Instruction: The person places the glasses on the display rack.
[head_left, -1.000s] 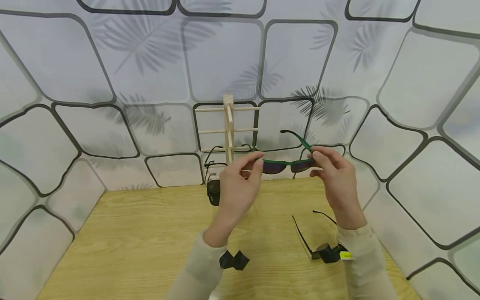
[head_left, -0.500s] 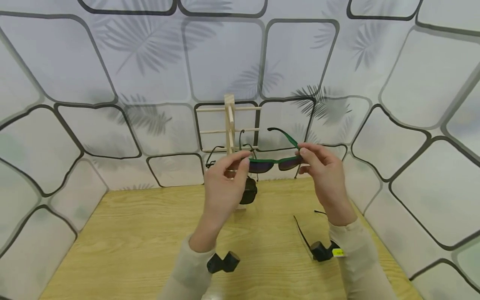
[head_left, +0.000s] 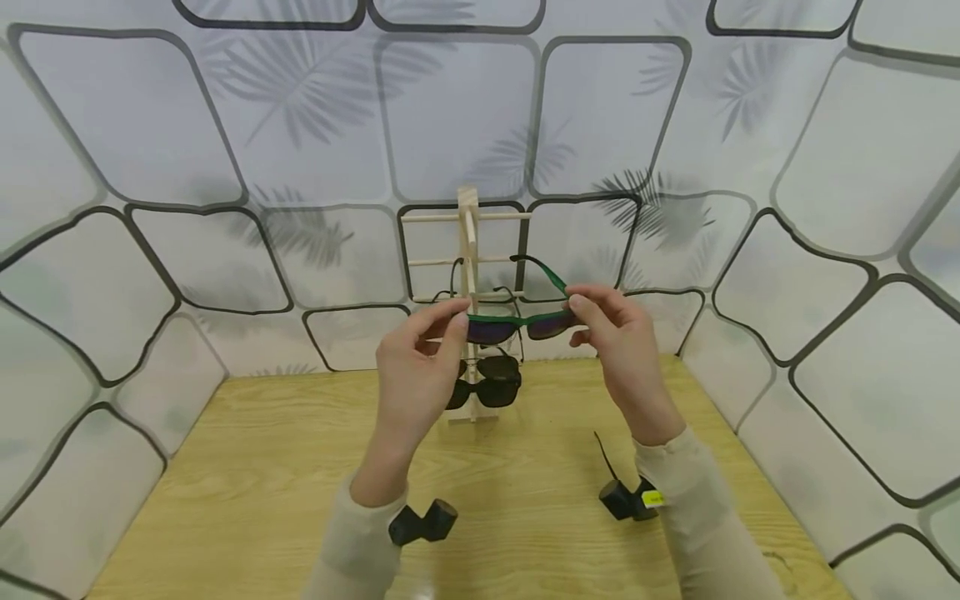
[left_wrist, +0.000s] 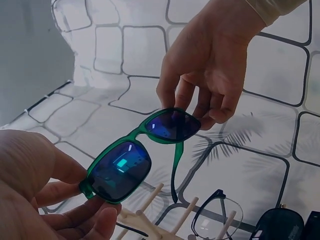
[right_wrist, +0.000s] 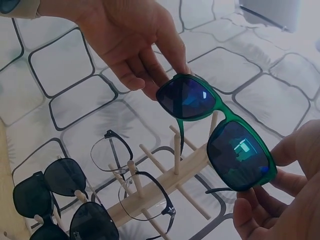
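Shifted leftward, since the first frame, toward the wooden rack [head_left: 468, 208]: both our hands, together with the green sunglasses [head_left: 522, 321]; the dark pairs on the lower part of the rack, largely covered by our left hand then, now show between the wrists.

Item: green sunglasses, blue-tinted reflective lenses, raised off the worktop [head_left: 300, 467], spanning the space between our hands, in front of the rack in the head view. One arm [head_left: 543, 271], green with a black tip, stands open behind our right hand.

Item: our left hand [head_left: 415, 371], pinching the frame at its left end, thumb and fingers closed on the corner.

Item: our right hand [head_left: 626, 354], pinching the opposite end near the hinge, remaining fingers loosely bent.

Item: wooden rack, upright, pegged, beyond and between our hands. Carried on it: clear-lensed glasses [right_wrist: 155, 184], and below them two dark pairs, the lowest being black sunglasses [head_left: 497, 392].

Item: thin dark spectacle arm [head_left: 606, 454], on the worktop below our right hand; what adjoins it is hidden by the black device [head_left: 618, 500] at that wrist, which bears a yellow label [head_left: 652, 498].

Item: matching black device [head_left: 422, 522] at our left wrist.

Item: patterned backdrop [head_left: 322, 150], grey outlines and fronds, behind our hands.
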